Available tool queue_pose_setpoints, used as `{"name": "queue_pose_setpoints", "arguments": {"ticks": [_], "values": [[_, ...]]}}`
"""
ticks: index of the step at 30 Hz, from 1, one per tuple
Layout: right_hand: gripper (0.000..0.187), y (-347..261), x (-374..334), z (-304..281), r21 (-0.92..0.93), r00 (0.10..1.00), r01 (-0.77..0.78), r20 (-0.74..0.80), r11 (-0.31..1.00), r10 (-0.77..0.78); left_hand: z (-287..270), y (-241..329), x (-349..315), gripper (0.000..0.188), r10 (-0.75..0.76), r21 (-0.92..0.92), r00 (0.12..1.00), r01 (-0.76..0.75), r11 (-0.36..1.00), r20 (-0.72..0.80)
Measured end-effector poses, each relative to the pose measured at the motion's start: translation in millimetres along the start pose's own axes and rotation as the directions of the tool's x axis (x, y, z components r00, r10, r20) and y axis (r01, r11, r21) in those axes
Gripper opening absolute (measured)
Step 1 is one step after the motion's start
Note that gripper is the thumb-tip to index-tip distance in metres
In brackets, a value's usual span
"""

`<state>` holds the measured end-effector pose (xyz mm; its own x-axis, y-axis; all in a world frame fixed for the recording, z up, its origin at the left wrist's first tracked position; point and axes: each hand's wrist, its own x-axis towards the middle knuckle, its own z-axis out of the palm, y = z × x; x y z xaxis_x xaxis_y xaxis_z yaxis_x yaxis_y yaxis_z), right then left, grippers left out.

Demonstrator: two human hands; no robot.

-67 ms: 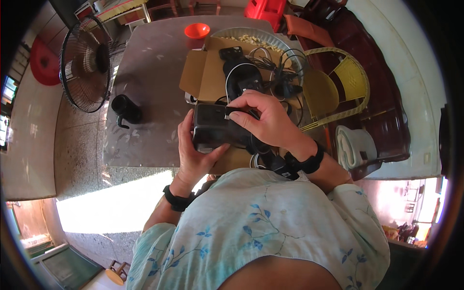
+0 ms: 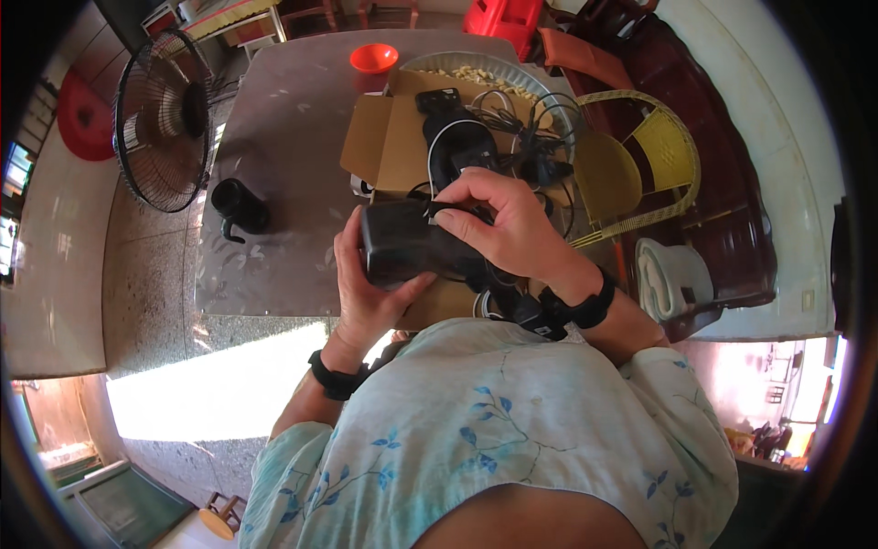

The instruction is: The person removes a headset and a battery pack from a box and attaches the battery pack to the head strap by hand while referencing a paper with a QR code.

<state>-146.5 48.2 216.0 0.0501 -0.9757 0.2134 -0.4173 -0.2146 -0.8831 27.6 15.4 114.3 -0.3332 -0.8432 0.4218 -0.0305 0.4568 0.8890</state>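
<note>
Grey table [image 2: 274, 137] beyond hands — my left hand [image 2: 370, 293] cradles black device [image 2: 402, 242], right hand [image 2: 508, 224] clamps its top; grip unchanged from a moment ago, cardboard box [image 2: 384, 137] just past the knuckles.

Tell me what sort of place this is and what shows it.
Probably a home's open porch or living area, not a workshop: a black pedestal fan stands on the speckled stone floor, a dark wooden bench runs along the right, and a yellow woven chair sits at the grey table.

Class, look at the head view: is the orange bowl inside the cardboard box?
No, the orange bowl stands on the table beyond the cardboard box, outside it.
</note>
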Motion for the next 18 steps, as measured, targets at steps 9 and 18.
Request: {"name": "queue_pose_setpoints", "arguments": {"ticks": [9,18], "values": [[0.008,17.9,10.1,15.5,0.13,0.975,0.203,-0.114,0.97,-0.189,-3.8,1.6,1.3,0.084,-0.046,-0.151,0.996,0.058,0.987,0.081],[0.007,3.7,12.3,7.3,-0.092,0.974,0.215,-0.05,0.972,-0.22,-9.5,8.7,3.3,0.084,-0.014,-0.069,0.986,0.026,0.997,0.169]]}}
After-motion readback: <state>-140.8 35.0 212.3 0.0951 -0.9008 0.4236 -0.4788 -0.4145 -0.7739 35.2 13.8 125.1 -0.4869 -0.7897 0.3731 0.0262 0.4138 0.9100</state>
